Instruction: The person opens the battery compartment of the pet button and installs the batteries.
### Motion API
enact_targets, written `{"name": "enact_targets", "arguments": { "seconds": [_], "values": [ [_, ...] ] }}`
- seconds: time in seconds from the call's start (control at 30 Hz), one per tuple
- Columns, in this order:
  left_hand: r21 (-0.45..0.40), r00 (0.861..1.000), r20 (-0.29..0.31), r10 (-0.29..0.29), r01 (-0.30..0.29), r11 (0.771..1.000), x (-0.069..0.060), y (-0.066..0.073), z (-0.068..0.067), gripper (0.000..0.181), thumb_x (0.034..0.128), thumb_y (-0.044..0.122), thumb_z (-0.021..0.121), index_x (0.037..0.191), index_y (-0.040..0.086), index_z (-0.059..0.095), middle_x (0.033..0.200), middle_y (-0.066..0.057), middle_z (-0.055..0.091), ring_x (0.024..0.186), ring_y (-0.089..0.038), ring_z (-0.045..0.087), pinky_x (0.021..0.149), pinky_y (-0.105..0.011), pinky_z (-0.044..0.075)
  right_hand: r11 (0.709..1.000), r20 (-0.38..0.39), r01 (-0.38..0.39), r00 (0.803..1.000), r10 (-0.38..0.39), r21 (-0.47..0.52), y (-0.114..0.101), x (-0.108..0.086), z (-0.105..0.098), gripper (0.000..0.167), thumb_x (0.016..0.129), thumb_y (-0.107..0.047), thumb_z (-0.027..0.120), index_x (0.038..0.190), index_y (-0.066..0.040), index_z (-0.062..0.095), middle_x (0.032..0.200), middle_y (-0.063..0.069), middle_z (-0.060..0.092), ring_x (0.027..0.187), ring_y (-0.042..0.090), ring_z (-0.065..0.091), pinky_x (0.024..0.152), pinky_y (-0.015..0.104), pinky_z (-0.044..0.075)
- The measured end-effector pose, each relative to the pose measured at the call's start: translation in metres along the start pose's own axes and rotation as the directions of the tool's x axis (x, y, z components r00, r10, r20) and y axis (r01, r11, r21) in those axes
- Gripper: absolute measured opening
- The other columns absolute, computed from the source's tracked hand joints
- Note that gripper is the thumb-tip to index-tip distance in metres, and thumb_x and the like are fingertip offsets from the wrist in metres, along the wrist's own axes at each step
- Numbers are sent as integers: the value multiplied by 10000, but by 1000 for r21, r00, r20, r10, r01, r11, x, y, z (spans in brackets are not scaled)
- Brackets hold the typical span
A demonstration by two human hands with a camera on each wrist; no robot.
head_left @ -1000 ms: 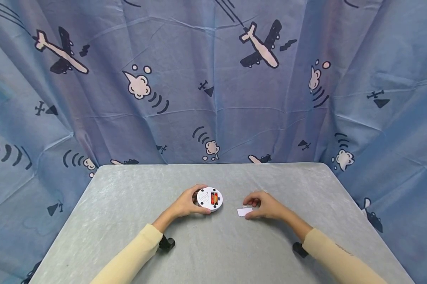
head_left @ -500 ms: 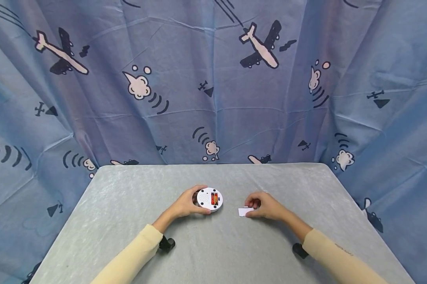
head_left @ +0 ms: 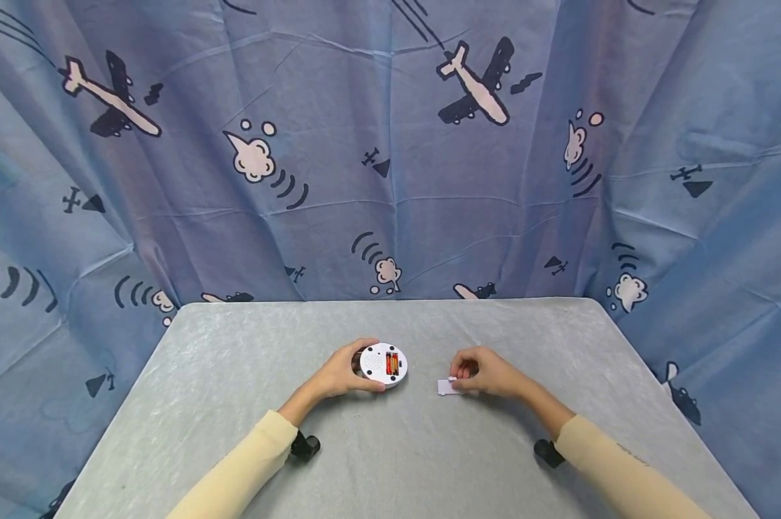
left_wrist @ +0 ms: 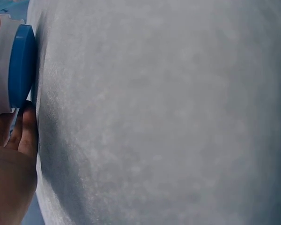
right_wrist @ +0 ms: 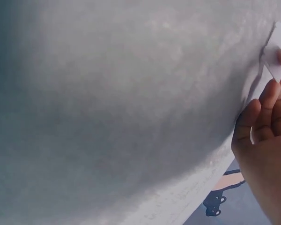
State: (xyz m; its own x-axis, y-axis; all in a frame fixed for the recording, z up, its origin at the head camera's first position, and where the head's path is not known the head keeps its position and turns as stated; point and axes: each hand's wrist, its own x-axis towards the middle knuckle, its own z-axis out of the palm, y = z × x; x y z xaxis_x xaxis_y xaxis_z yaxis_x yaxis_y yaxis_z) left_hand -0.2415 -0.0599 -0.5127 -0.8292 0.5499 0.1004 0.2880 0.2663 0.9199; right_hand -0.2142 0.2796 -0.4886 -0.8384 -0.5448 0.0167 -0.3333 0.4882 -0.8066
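Note:
My left hand (head_left: 337, 373) grips a round white battery-powered device (head_left: 373, 365) by its side, thumb at the front. The device lies upside down, showing speaker holes, small dark feet and an uncovered battery bay with red-orange batteries (head_left: 392, 363). A blue cap (left_wrist: 22, 65) faces the table in the left wrist view. To the right, my right hand (head_left: 484, 373) pinches a small white battery cover (head_left: 445, 388) between thumb and fingers. In the right wrist view the cover (right_wrist: 273, 54) is tilted, low over the tabletop; whether it touches cannot be told.
Both hands are over a grey cloth-like table (head_left: 390, 461), whose far edge meets a blue curtain (head_left: 338, 144) printed with planes. Black wrist-worn cameras sit under each forearm, the left one (head_left: 306, 447) and the right one (head_left: 549, 454).
My right hand has shifted slightly right with the battery cover, and its thumb now lies further over the cover. The left hand and the device have stayed put.

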Motion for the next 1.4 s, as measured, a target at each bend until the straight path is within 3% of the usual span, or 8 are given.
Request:
{"name": "enact_targets", "arguments": {
  "seconds": [0.4, 0.67, 0.9, 1.03, 1.2, 1.3, 1.4],
  "values": [
    [3, 1000, 8, 3, -3, 1000, -1, 0, -1, 851, 722, 39, 924, 1440, -59, 479, 1259, -163, 616, 1123, -248, 622, 923, -296, 505, 998, -74, 58, 996, -59, -19, -9, 17, -3, 139, 861, -21, 808, 888, -46, 674, 795, -3, 596, 756, 160, 554, 667, 277, 472],
    [-17, 1000, 11, 5, -5, 1000, -1, 0, -1, 844, 722, 27, 923, 1435, -60, 481, 1276, -163, 609, 1158, -262, 609, 934, -279, 496, 997, -159, 78, 984, -80, -19, -22, 39, 7, 136, 865, -35, 806, 887, -69, 677, 813, -9, 616, 776, 171, 572, 688, 296, 489],
    [-23, 999, 28, 20, -19, 1000, 1, 2, -1, 836, 724, 19, 918, 1430, -67, 479, 1288, -173, 597, 1169, -276, 605, 943, -289, 496, 986, -162, 164, 973, -162, -2, -33, 58, 20, 134, 844, 25, 790, 888, -42, 682, 821, -7, 622, 785, 180, 580, 695, 334, 506],
    [-27, 999, 34, 26, -25, 999, 1, 3, -1, 837, 728, 17, 914, 1432, -76, 470, 1303, -186, 586, 1181, -288, 598, 949, -290, 492, 981, -153, 194, 970, -190, 13, -38, 68, 28, 132, 830, 66, 775, 884, -3, 676, 833, 55, 638, 799, 279, 597, 705, 387, 504],
    [-25, 999, 34, 30, -29, 999, 1, 1, -2, 826, 734, 21, 913, 1429, -73, 476, 1305, -184, 591, 1178, -283, 602, 951, -294, 491, 975, -140, 220, 967, -213, 30, -48, 78, 38, 122, 830, 121, 747, 902, 72, 662, 879, 198, 647, 854, 451, 588, 733, 561, 487],
    [-19, 999, 39, 31, -30, 999, 2, 0, -2, 823, 738, 29, 913, 1429, -68, 478, 1312, -181, 589, 1181, -280, 601, 956, -305, 490, 972, -145, 234, 963, -228, 25, -49, 82, 42, 137, 830, 86, 776, 908, 25, 682, 898, 152, 659, 858, 411, 586, 745, 557, 493],
    [-11, 999, 41, 34, -33, 999, 2, 1, -2, 819, 740, 34, 913, 1429, -66, 480, 1311, -179, 588, 1180, -280, 601, 957, -311, 489, 969, -161, 247, 957, -241, 13, -43, 86, 44, 154, 832, 32, 808, 904, -54, 701, 897, 50, 661, 838, 308, 574, 746, 458, 500]
  ]
}}
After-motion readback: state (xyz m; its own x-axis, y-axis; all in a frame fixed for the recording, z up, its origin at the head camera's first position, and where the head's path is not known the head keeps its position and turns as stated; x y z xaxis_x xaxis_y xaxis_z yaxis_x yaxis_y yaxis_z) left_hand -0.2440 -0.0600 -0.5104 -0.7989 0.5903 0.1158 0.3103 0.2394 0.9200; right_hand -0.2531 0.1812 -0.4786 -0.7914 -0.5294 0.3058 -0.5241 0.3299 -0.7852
